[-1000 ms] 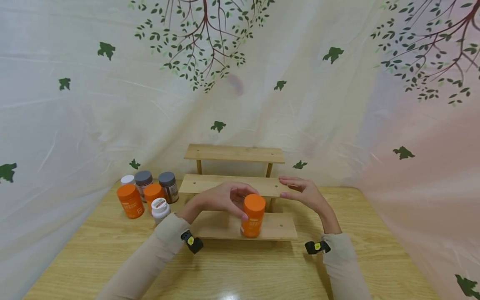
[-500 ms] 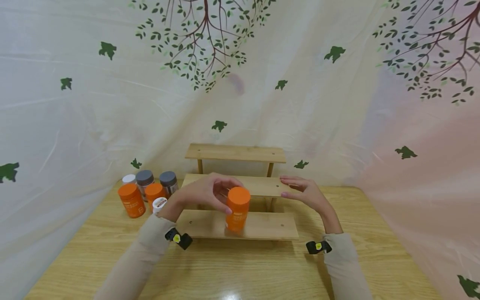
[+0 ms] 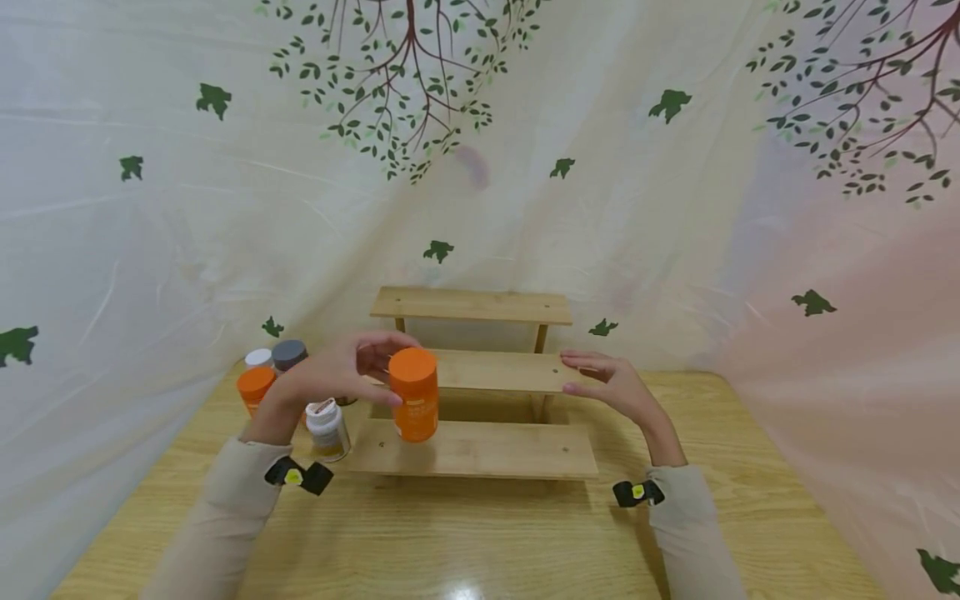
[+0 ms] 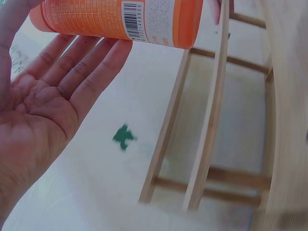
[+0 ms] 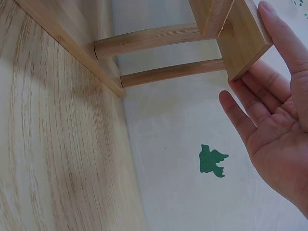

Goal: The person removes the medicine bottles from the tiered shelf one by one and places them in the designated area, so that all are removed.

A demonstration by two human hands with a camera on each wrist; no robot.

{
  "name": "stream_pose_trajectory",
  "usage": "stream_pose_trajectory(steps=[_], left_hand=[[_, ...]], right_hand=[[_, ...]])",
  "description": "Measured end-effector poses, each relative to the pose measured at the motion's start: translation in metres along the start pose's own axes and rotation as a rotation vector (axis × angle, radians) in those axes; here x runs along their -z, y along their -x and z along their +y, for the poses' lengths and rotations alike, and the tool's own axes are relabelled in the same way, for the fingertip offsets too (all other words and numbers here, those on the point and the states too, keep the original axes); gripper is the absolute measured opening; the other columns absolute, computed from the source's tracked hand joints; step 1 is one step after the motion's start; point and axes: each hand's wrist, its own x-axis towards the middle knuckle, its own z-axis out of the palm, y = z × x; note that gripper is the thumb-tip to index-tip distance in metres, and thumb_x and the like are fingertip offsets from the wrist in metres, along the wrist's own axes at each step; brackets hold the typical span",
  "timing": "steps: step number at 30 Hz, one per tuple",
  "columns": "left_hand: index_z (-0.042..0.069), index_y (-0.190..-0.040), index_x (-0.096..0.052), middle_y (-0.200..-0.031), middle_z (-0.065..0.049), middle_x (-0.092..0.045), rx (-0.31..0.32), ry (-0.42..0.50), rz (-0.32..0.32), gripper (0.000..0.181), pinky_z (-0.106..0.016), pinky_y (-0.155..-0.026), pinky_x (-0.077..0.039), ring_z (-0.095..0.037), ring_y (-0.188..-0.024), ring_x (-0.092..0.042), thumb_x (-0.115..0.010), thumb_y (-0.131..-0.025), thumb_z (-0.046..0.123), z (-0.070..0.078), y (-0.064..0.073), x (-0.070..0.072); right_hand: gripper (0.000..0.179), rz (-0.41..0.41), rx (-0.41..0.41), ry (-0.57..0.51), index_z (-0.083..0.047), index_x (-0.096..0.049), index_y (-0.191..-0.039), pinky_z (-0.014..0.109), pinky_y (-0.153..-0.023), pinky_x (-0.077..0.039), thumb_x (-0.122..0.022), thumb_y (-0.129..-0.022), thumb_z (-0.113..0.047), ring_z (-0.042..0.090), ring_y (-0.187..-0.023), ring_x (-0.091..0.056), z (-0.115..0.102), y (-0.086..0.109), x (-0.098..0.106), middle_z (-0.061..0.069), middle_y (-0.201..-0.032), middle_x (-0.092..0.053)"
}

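Observation:
My left hand (image 3: 337, 371) holds an orange bottle (image 3: 415, 396) with an orange lid, upright, its thumb on the near side and its fingers behind. In the head view the bottle overlaps the left part of the bottom shelf. A barcode shows on the bottle (image 4: 115, 19) in the left wrist view, where the base is apart from the shelves. At the right end of the three-tier wooden rack (image 3: 487, 372), my right hand (image 3: 611, 387) grips the middle shelf. The right wrist view shows its thumb at one edge of that board (image 5: 248, 41) and fingers at the other.
Left of the rack stand a white bottle (image 3: 327, 432), another orange bottle (image 3: 255, 387), a grey-lidded jar (image 3: 288, 353) and a white lid (image 3: 258, 358), partly hidden by my left arm. A printed cloth backdrop (image 3: 480, 225) hangs behind the wooden table (image 3: 480, 533).
My left hand has carried the orange bottle left and up, from right of the bottom shelf's middle to its left part. The right hand has stayed at the middle shelf.

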Motion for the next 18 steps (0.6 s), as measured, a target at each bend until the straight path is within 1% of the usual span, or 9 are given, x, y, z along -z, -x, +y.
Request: stream_pose_trajectory(steps=[4, 7, 11, 18], left_hand=[[-0.001, -0.138, -0.054, -0.122, 0.0, -0.072, 0.033, 0.002, 0.03, 0.058, -0.042, -0.091, -0.061, -0.022, -0.106, -0.073, -0.079, -0.085, -0.001, 0.001, 0.017, 0.011], [-0.003, -0.138, -0.053, -0.122, 0.001, -0.072, 0.043, -0.004, 0.048, 0.058, -0.04, -0.089, -0.061, -0.02, -0.106, -0.072, -0.077, -0.086, -0.003, -0.001, 0.029, 0.018], [-0.004, -0.139, -0.053, -0.123, 0.003, -0.072, 0.05, -0.035, 0.072, 0.058, -0.038, -0.089, -0.062, -0.02, -0.105, -0.073, -0.077, -0.086, -0.004, -0.005, 0.043, 0.026], [-0.002, -0.14, -0.053, -0.123, 0.005, -0.073, 0.097, -0.104, 0.124, 0.06, -0.033, -0.09, -0.061, -0.016, -0.107, -0.072, -0.078, -0.085, -0.002, -0.009, 0.062, 0.038]], right_hand=[[0.05, -0.002, -0.003, -0.011, -0.006, -0.065, -0.136, 0.047, -0.114, -0.042, -0.08, -0.089, -0.015, 0.033, -0.136, -0.054, -0.001, 0.0, 0.0, 0.016, -0.151, -0.054], [0.05, -0.008, 0.003, -0.017, -0.006, -0.065, -0.137, 0.048, -0.114, -0.042, -0.079, -0.089, -0.015, 0.034, -0.136, -0.054, 0.0, 0.0, 0.0, 0.017, -0.151, -0.054], [0.05, -0.012, 0.007, -0.019, -0.006, -0.064, -0.137, 0.049, -0.114, -0.042, -0.079, -0.09, -0.014, 0.034, -0.136, -0.054, 0.001, 0.0, 0.0, 0.018, -0.151, -0.053], [0.051, -0.013, 0.001, -0.016, -0.007, -0.065, -0.137, 0.048, -0.114, -0.042, -0.079, -0.089, -0.015, 0.033, -0.137, -0.053, 0.001, -0.001, 0.0, 0.014, -0.151, -0.054]])
